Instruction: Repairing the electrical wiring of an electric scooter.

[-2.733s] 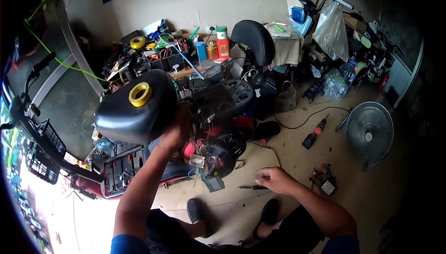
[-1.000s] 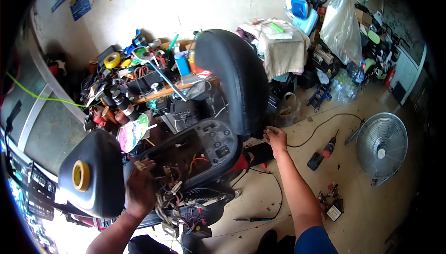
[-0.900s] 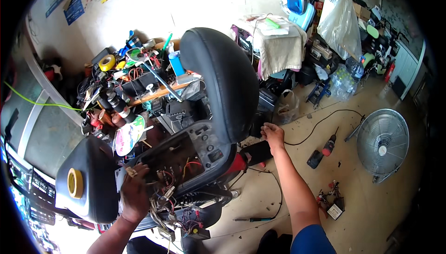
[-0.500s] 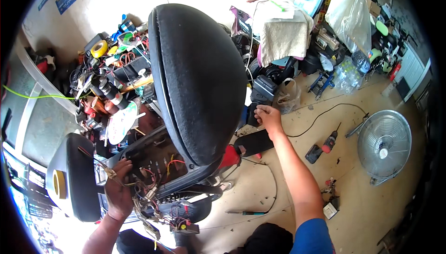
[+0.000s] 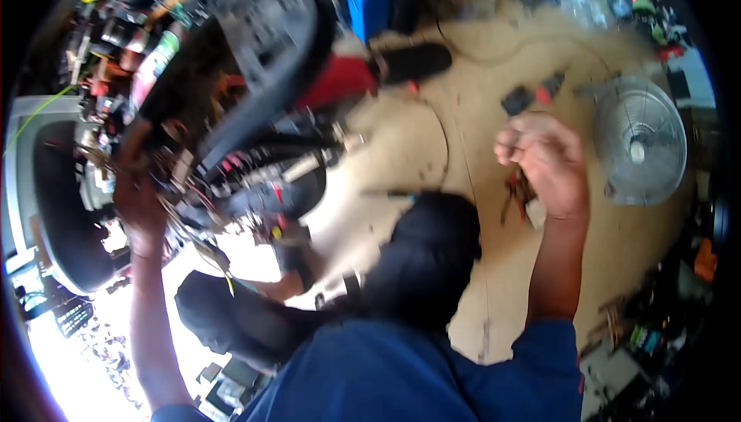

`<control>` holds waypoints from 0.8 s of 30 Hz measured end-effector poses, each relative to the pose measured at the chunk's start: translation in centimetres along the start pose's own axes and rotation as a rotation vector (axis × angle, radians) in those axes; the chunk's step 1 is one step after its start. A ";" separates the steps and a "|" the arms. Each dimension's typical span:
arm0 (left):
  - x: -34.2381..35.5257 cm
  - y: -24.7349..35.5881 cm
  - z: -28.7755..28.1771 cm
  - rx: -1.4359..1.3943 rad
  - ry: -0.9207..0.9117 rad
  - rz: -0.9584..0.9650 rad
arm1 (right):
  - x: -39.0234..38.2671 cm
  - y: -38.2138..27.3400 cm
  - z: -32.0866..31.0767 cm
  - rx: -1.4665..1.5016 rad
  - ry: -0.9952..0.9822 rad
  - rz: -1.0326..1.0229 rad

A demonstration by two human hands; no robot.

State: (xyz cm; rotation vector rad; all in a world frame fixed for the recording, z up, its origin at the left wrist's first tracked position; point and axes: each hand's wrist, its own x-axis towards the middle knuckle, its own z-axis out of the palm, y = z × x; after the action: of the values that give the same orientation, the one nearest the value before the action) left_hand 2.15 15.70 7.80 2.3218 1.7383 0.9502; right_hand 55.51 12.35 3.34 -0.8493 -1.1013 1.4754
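My left hand [image 5: 140,202] is at the wiring [image 5: 193,194] on the open electric scooter body [image 5: 258,40]; blur hides how its fingers lie. A black seat [image 5: 65,213] with a tape roll stands at the far left. My right hand [image 5: 540,155] is raised over the floor, right of the scooter, its fingers curled together; what they hold, if anything, is too blurred to make out. The scooter's red panel [image 5: 332,82] and a black part [image 5: 413,59] lie beyond the wiring.
A round metal fan [image 5: 641,144] stands at right, with a cordless drill [image 5: 532,94], pliers [image 5: 513,198] and a cable on the floor [image 5: 494,275]. A cluttered bench [image 5: 116,20] runs along the upper left; assorted items [image 5: 648,314] crowd the lower right.
My view has tilted down toward my lap and feet. The tall black seat pad no longer shows over the scooter body. My right hand is nearer me, its fingers more curled.
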 end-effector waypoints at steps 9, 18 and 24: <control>0.9 -1.9 1.4 0.205 -0.042 0.305 | -15.8 -7.3 8.7 0.007 -0.971 0.009; 1.0 -3.8 2.5 0.156 0.074 0.179 | -26.0 -6.1 20.4 -0.583 -0.714 0.016; 0.6 -2.9 2.4 0.072 0.120 0.161 | -27.0 -8.1 22.6 -0.816 -0.460 -0.126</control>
State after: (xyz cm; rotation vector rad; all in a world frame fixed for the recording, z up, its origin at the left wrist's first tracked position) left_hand 1.10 17.95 4.92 2.5323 1.6742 1.0913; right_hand 42.32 -18.40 16.96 -0.9700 -2.1379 1.1217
